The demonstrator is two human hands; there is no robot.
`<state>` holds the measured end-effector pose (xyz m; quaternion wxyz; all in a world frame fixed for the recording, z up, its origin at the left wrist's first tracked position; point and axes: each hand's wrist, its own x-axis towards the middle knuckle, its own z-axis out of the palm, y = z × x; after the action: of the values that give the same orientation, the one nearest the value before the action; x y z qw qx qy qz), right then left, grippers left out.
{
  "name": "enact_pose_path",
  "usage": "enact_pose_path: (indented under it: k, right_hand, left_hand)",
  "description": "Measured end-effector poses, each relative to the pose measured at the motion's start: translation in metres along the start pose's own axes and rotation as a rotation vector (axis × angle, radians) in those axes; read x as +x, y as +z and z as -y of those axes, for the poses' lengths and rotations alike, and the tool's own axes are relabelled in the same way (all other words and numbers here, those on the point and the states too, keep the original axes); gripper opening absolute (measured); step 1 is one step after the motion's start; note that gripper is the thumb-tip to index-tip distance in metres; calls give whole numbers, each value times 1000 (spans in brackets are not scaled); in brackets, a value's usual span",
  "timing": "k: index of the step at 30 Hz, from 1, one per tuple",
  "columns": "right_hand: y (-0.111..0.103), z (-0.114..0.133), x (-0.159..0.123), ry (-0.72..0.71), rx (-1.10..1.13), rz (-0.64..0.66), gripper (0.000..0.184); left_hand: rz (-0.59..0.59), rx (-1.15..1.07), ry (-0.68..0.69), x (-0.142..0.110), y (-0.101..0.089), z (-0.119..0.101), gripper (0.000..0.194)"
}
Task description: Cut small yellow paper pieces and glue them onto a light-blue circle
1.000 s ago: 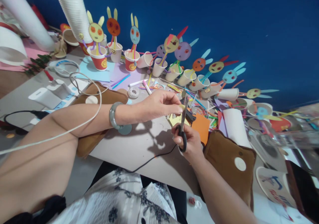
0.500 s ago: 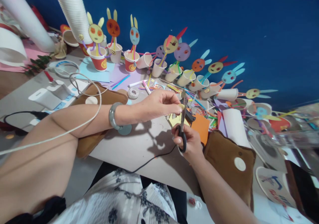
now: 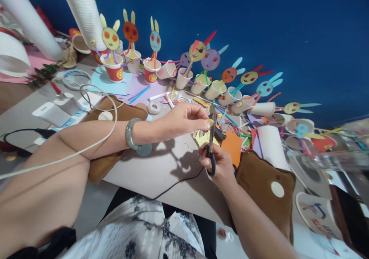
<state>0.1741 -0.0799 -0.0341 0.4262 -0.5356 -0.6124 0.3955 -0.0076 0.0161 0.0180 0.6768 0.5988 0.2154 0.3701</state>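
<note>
Over the middle of the table, my left hand [image 3: 187, 121] pinches a small piece of yellow paper [image 3: 210, 122] between thumb and fingertips. My right hand [image 3: 220, 165] is closed round the black handles of a pair of scissors [image 3: 212, 151]. Their blades point upward and lie right beside the yellow piece; whether they bite into it is too small to tell. Beneath the hands lies a cut yellow sheet [image 3: 201, 139], with an orange sheet [image 3: 232, 146] to its right.
Along the blue wall stand several paper cups [image 3: 152, 71] with paper rabbit faces. A tall cup stack [image 3: 83, 19] rises at the left. A white cable [image 3: 86, 151] crosses my left forearm. Brown cushions [image 3: 263, 190] lie under both arms. Markers [image 3: 158, 96] and a tape roll [image 3: 153, 107] lie behind.
Almost nothing differs. Both hands, the scissors and the yellow piece hold nearly the same position.
</note>
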Motion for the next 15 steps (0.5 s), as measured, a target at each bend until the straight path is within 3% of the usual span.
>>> enact_pose_path:
  k: [15]
  right_hand:
    - [1, -2, 0, 5, 13, -5, 58]
  left_hand:
    - [-9, -5, -7, 0, -1, -2, 11]
